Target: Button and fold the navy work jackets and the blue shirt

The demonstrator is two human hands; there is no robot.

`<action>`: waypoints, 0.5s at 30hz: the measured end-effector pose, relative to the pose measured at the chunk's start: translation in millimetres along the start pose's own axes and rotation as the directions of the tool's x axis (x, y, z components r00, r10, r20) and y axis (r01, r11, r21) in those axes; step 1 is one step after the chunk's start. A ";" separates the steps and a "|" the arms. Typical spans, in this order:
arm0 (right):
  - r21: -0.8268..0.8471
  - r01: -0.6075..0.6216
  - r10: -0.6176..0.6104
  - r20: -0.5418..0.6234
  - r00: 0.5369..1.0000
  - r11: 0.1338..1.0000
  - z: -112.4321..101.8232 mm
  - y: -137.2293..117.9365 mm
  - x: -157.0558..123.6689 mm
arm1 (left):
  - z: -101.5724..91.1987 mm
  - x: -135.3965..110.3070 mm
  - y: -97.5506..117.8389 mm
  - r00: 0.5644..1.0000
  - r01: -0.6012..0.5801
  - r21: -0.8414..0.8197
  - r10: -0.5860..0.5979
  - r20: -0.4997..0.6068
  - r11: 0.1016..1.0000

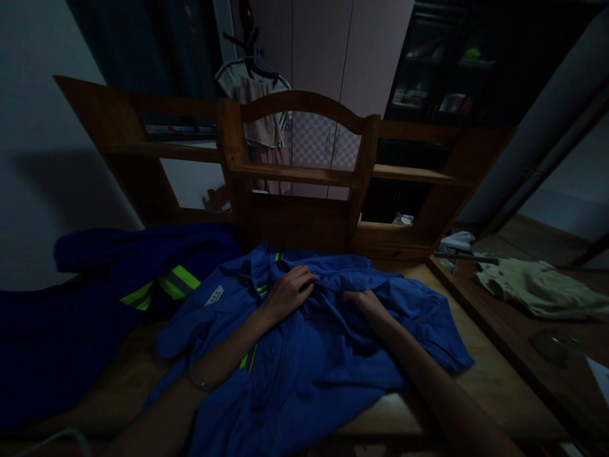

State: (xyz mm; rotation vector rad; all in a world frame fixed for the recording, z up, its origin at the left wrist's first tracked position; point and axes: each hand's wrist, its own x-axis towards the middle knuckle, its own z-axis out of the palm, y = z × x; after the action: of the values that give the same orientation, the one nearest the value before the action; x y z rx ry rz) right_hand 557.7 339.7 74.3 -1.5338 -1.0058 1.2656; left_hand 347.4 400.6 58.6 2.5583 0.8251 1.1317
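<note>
A blue work jacket (323, 368) lies spread and rumpled on the wooden desk, with yellow-green strips and a white label patch (214, 295) on it. My left hand (290, 293) rests on the middle of the jacket, its fingers bent and closed on a fold of the cloth. To the right of it, my right hand (366, 304) is curled with its fingertips gripping the same jacket. Part of its fingers is hidden by the folds. A bracelet circles my left forearm.
Darker blue clothing (109, 279) with reflective bands is heaped at the left. Behind the jacket rises a wooden shelf unit (299, 171). On the right, a pale cloth (537, 285) lies on a brown surface past the desk's raised edge (480, 317). The room is dim.
</note>
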 end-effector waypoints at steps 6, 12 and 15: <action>-0.012 -0.006 0.006 -0.007 1.000 1.000 -0.6 4.9 2.7 | 1.1 -0.4 0.6 1.000 -0.004 0.007 0.004 -0.009 1.000; -0.050 -0.043 0.042 -0.010 0.999 0.998 -3.7 11.4 10.4 | 1.5 -0.5 0.5 1.000 -0.004 0.024 0.004 -0.005 1.000; -0.046 -0.030 0.030 0.001 1.000 0.998 -3.7 11.7 11.0 | 1.3 -0.3 1.2 1.000 -0.006 0.021 0.006 -0.009 1.000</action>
State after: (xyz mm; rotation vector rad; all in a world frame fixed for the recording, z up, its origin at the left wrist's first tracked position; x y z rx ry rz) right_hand 563.6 346.3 60.5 -1.5884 -1.0229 1.2731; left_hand 348.7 399.5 58.1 2.5765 0.8362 1.1437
